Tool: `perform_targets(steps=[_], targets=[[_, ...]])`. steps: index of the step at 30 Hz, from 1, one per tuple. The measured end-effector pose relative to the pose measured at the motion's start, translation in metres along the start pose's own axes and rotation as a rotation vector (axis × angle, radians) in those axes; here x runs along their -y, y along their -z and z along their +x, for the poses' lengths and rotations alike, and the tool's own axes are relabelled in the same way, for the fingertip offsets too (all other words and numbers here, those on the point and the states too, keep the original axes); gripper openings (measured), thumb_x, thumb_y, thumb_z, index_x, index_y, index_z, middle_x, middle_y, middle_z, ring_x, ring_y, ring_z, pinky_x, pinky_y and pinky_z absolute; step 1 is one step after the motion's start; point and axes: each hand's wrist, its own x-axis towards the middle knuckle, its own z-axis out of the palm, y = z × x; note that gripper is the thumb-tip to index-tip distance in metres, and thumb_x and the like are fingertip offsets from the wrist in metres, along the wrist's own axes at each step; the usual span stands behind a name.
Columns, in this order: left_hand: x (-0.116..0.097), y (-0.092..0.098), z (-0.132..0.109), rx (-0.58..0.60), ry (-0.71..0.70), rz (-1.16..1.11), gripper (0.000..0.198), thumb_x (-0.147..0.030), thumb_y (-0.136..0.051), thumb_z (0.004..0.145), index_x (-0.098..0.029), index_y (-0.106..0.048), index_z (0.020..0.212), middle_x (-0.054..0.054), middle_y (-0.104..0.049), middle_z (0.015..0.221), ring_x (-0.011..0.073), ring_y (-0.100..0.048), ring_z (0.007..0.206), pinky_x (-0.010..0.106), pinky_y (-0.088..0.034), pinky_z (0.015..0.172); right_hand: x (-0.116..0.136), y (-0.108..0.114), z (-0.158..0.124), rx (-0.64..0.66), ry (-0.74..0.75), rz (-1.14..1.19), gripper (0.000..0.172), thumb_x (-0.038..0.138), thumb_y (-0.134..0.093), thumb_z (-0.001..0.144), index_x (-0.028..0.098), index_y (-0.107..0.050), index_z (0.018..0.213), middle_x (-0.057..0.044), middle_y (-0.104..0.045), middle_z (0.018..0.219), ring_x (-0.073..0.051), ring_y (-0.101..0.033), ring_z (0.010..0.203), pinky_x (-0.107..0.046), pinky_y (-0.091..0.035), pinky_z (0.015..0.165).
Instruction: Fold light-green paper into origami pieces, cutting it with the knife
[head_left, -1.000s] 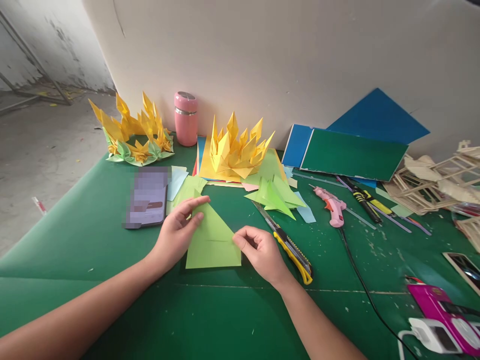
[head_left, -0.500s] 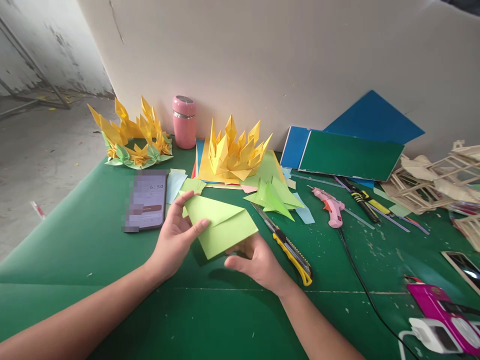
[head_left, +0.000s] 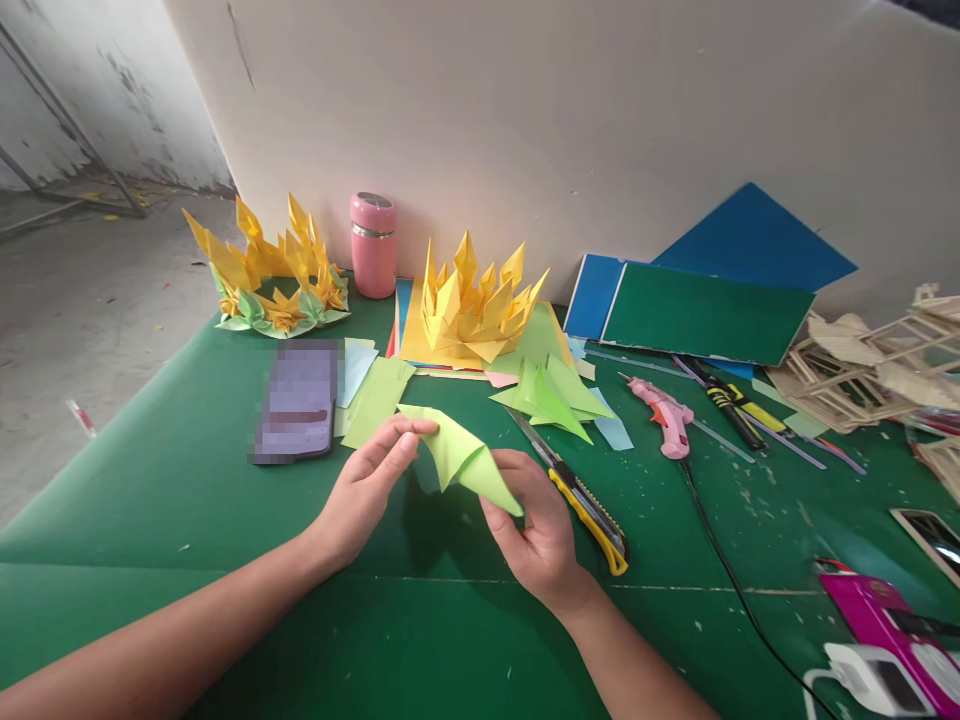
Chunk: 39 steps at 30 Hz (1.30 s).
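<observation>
Matt light-green paper [head_left: 461, 455] over a matt green table cover [head_left: 187, 480]; glossy pink plastic glue gun [head_left: 664, 408].

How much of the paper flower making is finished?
Done: one yellow flower sits in green leaves, and folded green pieces lie beside the knife. In hand: the left hand and right hand hold a half-folded green sheet off the table. Left, probably: the second yellow flower has no leaves, and a flat green sheet lies unfolded.
</observation>
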Motion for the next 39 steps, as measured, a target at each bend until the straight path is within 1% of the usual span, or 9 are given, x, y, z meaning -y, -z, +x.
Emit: perform_targets(steps=[4,7,10,13,16,20,25,34,39], targets=[[0.002,0.004,0.003,0.012,-0.002,-0.005,0.054,-0.067,-0.049,0.081,-0.02,-0.072,0.094,0.01,-0.048,0.142,0.0325,-0.049,0.124,0.041,-0.046,0.098,0.001,0.01,0.007,0.025,0.31,-0.215,0.032,0.006,-0.046,0.084,0.027,-0.062,0.103,-0.007,-0.071,0.104,-0.023,-0.065,0.1,-0.042,-0.054,0.083],[0.001,0.008,0.009,0.04,0.031,0.008,0.05,-0.06,-0.064,0.074,-0.018,-0.067,0.101,0.013,-0.061,0.126,0.0293,-0.06,0.109,0.041,-0.051,0.092,-0.001,0.014,0.008,0.118,0.422,-0.338,0.032,0.004,-0.048,0.084,0.026,-0.063,0.101,-0.007,-0.073,0.103,-0.022,-0.066,0.102,-0.041,-0.054,0.086],[0.003,0.011,0.014,0.048,0.006,0.056,0.048,-0.045,-0.075,0.068,-0.02,-0.059,0.105,0.008,-0.066,0.11,0.0202,-0.066,0.087,0.038,-0.056,0.083,-0.003,0.015,0.008,0.23,0.436,-0.361,0.028,0.008,-0.048,0.087,0.026,-0.065,0.099,-0.006,-0.074,0.1,-0.021,-0.067,0.098,-0.041,-0.054,0.084],[0.006,0.011,0.015,0.053,-0.107,0.175,0.031,-0.035,-0.07,0.072,-0.022,-0.056,0.096,0.004,-0.063,0.101,0.0164,-0.065,0.08,0.034,-0.058,0.075,-0.004,0.015,0.009,0.332,0.397,-0.325,0.024,0.013,-0.047,0.09,0.024,-0.067,0.096,-0.007,-0.074,0.095,-0.021,-0.067,0.093,-0.039,-0.055,0.08],[0.009,0.01,0.014,0.146,-0.277,0.47,0.007,-0.028,-0.062,0.078,-0.021,-0.063,0.082,0.006,-0.063,0.099,0.0197,-0.064,0.089,0.035,-0.055,0.08,-0.006,0.014,0.01,0.413,0.342,-0.289,0.022,0.016,-0.047,0.092,0.022,-0.067,0.092,-0.007,-0.074,0.09,-0.021,-0.067,0.087,-0.036,-0.055,0.075],[0.011,0.01,0.011,0.253,-0.502,0.795,0.017,-0.025,-0.055,0.086,-0.023,-0.071,0.079,0.007,-0.068,0.099,0.0232,-0.06,0.093,0.039,-0.051,0.087,-0.01,0.012,0.009,0.479,0.272,-0.237,0.018,0.019,-0.05,0.093,0.019,-0.068,0.089,-0.008,-0.073,0.086,-0.02,-0.065,0.079,-0.034,-0.054,0.071],[0.009,0.015,0.014,0.397,-0.65,0.91,0.028,-0.023,-0.043,0.095,-0.019,-0.071,0.091,0.006,-0.072,0.099,0.0205,-0.058,0.089,0.034,-0.05,0.082,-0.015,0.011,0.006,0.456,0.183,-0.197,0.014,0.021,-0.056,0.091,0.02,-0.069,0.085,-0.006,-0.071,0.085,-0.018,-0.061,0.077,-0.032,-0.051,0.07],[-0.003,0.035,0.019,0.572,-0.559,1.039,0.027,-0.028,-0.044,0.096,-0.025,-0.067,0.11,0.0,-0.069,0.117,0.0222,-0.053,0.101,0.037,-0.041,0.088,-0.014,0.015,0.008,0.457,0.023,-0.094,0.014,0.018,-0.058,0.09,0.02,-0.07,0.082,-0.004,-0.069,0.083,-0.017,-0.06,0.079,-0.031,-0.048,0.074],[-0.003,0.033,0.019,0.588,-0.476,0.977,0.023,-0.028,-0.044,0.095,-0.023,-0.067,0.096,0.001,-0.067,0.119,0.0214,-0.053,0.1,0.036,-0.041,0.087,-0.016,0.008,0.007,0.364,-0.178,-0.18,0.012,0.021,-0.062,0.087,0.02,-0.067,0.076,-0.002,-0.064,0.071,-0.016,-0.057,0.069,-0.027,-0.045,0.063]])
